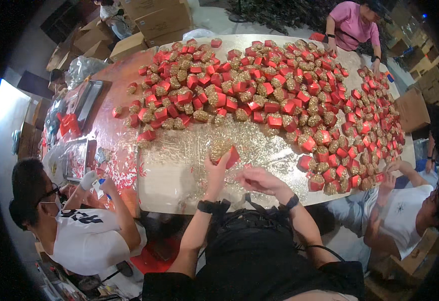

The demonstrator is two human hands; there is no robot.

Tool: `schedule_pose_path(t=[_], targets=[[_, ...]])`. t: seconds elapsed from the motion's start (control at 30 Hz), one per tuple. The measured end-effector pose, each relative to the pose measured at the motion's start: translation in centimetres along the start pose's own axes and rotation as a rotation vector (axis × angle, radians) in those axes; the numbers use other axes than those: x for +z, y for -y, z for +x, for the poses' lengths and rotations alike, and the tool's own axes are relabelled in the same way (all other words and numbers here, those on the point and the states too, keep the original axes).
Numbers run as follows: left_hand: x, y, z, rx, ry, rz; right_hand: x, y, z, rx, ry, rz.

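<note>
My left hand (216, 173) is closed round a small ornament (233, 157) with a red faceted base and a gold glittery rounded part. It is held up over the near part of the table, gold part to the left and red part to the right. Just right of it, my right hand (260, 180) has its fingers curled in a pinch pointing at the ornament, a short gap away. Whatever lies between those fingertips is too small to make out. Gold flakes (189, 145) are scattered over the pale tabletop (161, 185) around both hands.
A big heap of similar red-and-gold ornaments (259, 85) covers the far and right table. At left, a person in white (94, 226) works by metal trays (79, 158) and red scraps. Another person in white (400, 215) sits right; one in pink (355, 25) stands far right.
</note>
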State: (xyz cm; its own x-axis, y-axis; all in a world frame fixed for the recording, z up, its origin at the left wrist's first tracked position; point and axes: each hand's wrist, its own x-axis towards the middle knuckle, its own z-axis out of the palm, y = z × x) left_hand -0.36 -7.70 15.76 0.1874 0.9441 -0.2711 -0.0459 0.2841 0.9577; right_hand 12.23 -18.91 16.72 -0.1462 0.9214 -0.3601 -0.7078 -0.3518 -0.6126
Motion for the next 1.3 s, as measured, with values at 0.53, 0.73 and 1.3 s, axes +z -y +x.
schedule_pose_path(t=[0.53, 0.73, 1.3], targets=[[-0.8, -3.4, -3.8, 0.395, 0.393, 0.530, 3.3, 1.2, -0.3, -0.697, -0.523, -0.171], [-0.1, -2.8, -3.8, 0.470, 0.421, 0.519, 2.3, 0.3, 0.8, -0.830, -0.655, -0.096], [1.2, -3.5, -5.2, 0.614, 0.589, 0.514, 1.1, 1.9, -2.8, -0.797, -0.523, -0.190]])
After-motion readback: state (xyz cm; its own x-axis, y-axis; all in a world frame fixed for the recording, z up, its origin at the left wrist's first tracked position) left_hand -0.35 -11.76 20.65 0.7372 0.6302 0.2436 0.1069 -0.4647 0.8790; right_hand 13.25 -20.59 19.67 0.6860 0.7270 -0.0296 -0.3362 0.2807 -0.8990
